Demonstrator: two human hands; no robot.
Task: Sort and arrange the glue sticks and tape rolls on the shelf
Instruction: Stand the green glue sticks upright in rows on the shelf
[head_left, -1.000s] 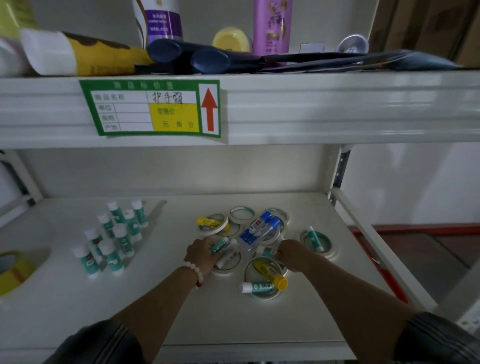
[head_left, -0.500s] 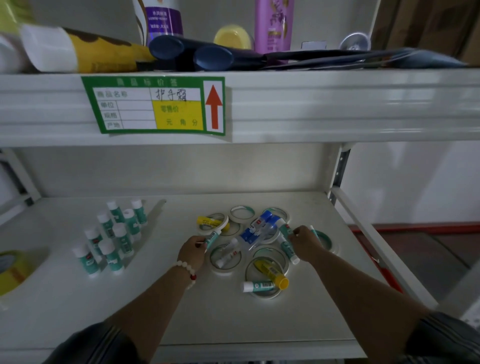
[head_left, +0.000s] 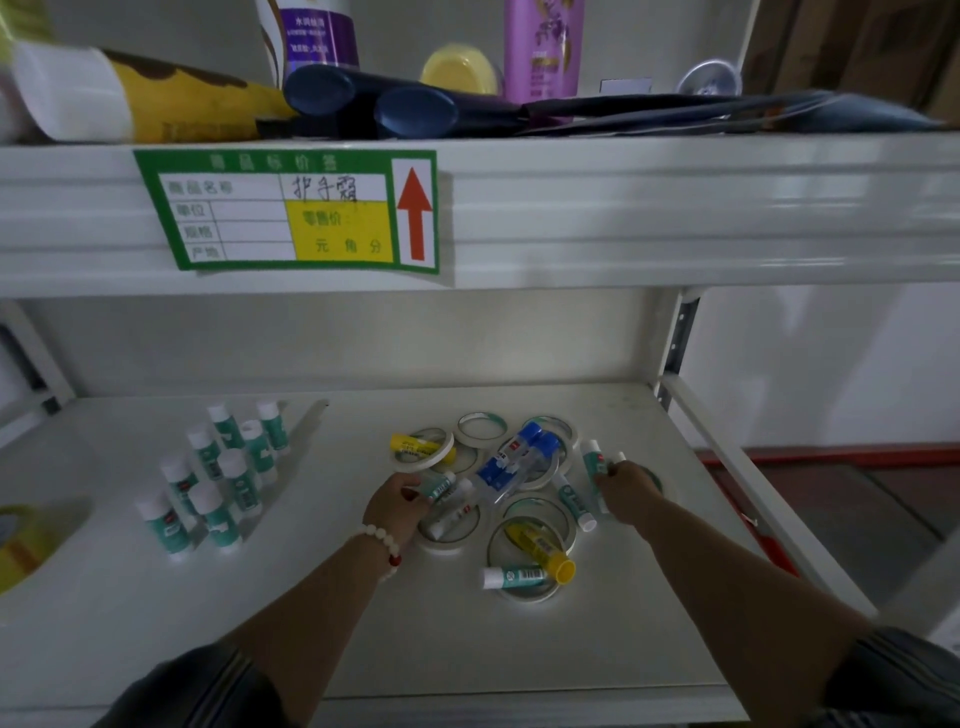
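A mixed heap of thin white tape rolls and glue sticks lies mid-shelf. My left hand grips a green-and-white glue stick at the heap's left side. My right hand holds another green glue stick at the heap's right side. Two blue-capped glue sticks lie across the rolls. A yellow-capped stick and a green stick rest on the nearest roll. Several green glue sticks stand upright in rows at the left.
The white shelf has a raised right rail. A yellow tape roll sits at the far left edge. The upper shelf, with a green price label, carries tubes and bottles overhead.
My left hand picked a green glue stick out of the heap. My right hand moved from the heap's middle to its right side and took hold of a green stick there.
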